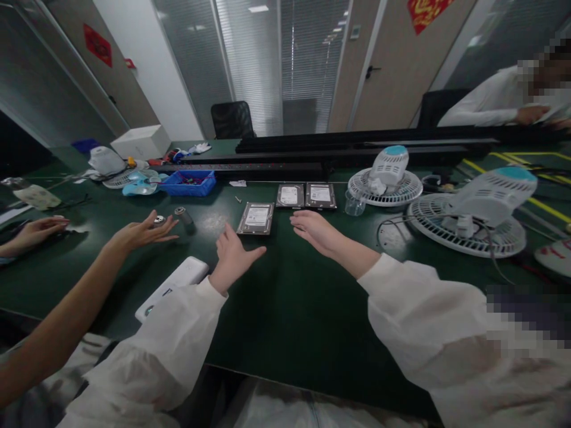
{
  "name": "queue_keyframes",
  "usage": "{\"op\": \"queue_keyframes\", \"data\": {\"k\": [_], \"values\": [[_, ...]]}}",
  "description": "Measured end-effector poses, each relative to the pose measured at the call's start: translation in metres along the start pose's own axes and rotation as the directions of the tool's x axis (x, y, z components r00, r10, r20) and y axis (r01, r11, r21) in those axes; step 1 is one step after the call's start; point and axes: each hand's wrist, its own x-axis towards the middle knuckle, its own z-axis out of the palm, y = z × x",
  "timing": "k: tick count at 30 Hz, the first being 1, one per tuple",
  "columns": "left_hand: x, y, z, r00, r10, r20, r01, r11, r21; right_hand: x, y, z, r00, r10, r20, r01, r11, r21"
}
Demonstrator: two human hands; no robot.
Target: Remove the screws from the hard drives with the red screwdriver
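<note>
Okay so the left hand (234, 257) has its thumb spread well away from its fingers, and the right hand (319, 233) is loosely cupped, with its fingers stretched out, not balled up. The front hard drive (256, 218) sits flat on the desk (285, 324) between the two, label side up. The left fingertips are just beside its left edge, looks like a small gap there, and the right fingertips point at it from its right, a bit further off.

Using that front drive as the landmark: a broad strip of green desk runs from its near side down to the desk's near edge, so lots of room that way. Way tighter behind it on the right, where two more drives (306, 195) lie side by side. Past those, further right, there's a clear cup (355, 203), then two white fan parts (473, 217) with loose cables. Left of the drive, a grey cylinder (184, 216) stands near a co-worker's hand (141, 232), with a white case (172, 288) lying nearer the wearer. Behind and left of it is a blue bin (188, 184).
</note>
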Motion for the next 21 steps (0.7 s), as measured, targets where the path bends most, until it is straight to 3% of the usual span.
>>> {"op": "queue_keyframes", "data": {"k": [4,10,15,21], "values": [[-0.019,0.003,0.008,0.999,-0.019,0.028,0.013,0.975,0.220,-0.035,-0.009,-0.034,1.000,0.011,-0.012,-0.011,0.999,0.033],[-0.006,0.030,0.016,0.988,-0.153,-0.031,0.156,0.976,0.151,-0.070,-0.020,-0.070,0.998,0.036,-0.047,-0.030,0.991,0.127],[-0.005,0.044,0.019,0.961,-0.264,-0.085,0.273,0.954,0.122,-0.077,-0.023,-0.089,0.996,0.032,-0.086,-0.017,0.986,0.164],[-0.006,0.052,0.023,0.957,-0.266,-0.119,0.282,0.948,0.148,-0.070,-0.013,-0.103,0.996,0.025,-0.082,-0.009,0.983,0.185]]}}
